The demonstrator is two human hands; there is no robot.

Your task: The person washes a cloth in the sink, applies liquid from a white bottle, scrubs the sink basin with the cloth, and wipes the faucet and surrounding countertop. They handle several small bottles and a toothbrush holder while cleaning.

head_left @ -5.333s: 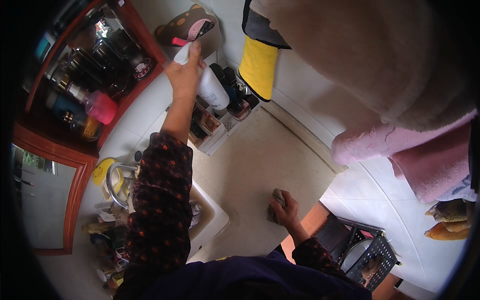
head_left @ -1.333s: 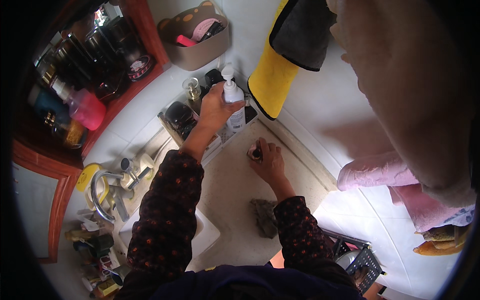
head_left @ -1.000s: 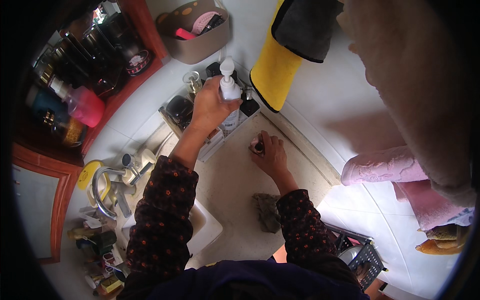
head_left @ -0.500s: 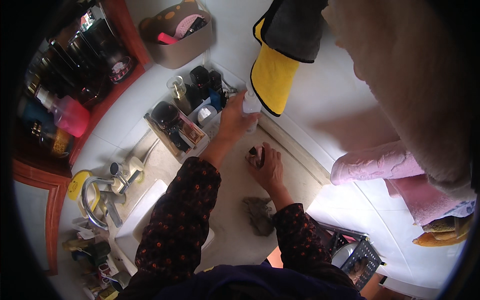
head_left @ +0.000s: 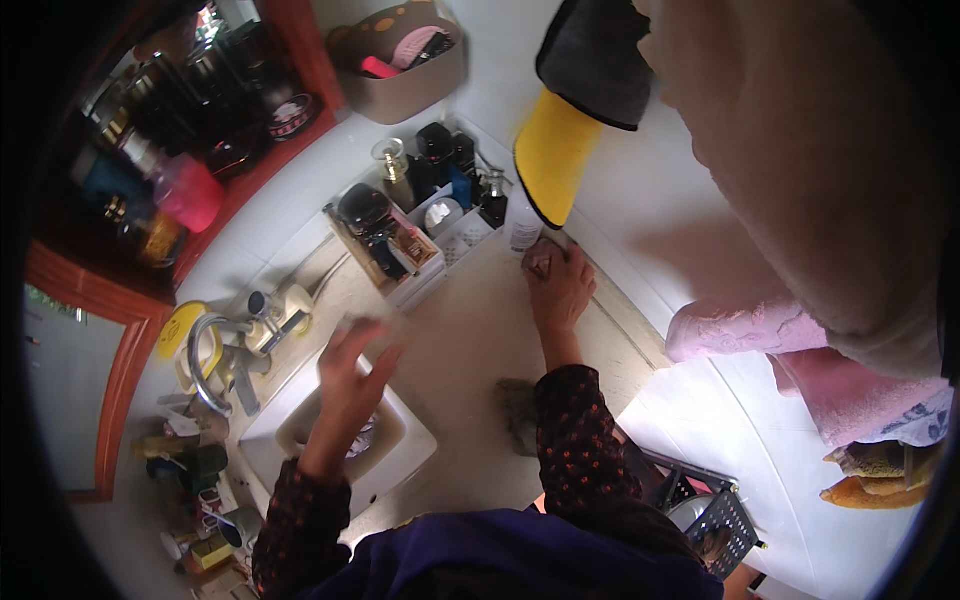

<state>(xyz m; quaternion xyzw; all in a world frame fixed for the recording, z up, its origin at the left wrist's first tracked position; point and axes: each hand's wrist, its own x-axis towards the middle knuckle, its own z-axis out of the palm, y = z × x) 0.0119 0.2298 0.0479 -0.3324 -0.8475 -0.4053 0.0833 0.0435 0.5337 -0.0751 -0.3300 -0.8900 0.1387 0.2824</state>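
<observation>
My left hand (head_left: 352, 395) is over the white sink (head_left: 418, 450), its fingers apart and a little smeared by motion, holding nothing. Something crumpled and greyish (head_left: 362, 437) lies in the basin under it. In my right hand (head_left: 562, 298) is a small faceted pinkish bottle (head_left: 541, 259), gripped at the far corner of the counter. Just beyond it stands a white bottle (head_left: 522, 228), partly covered by the hanging yellow and grey cloth (head_left: 555, 160). A grey-brown rag (head_left: 517, 412) rests on the counter beside my right sleeve.
A white organizer (head_left: 425, 285) full of cosmetics stands along the back wall. Left of the sink curves a chrome faucet (head_left: 200, 365). A brown wall basket (head_left: 410, 90) and red-framed shelf (head_left: 250, 160) hang above. Pink towels (head_left: 750, 325) hang at the right.
My left hand has let go of the white bottle and drawn back over the sink. My right hand has moved the small bottle farther away, toward the corner. The view has shifted slightly.
</observation>
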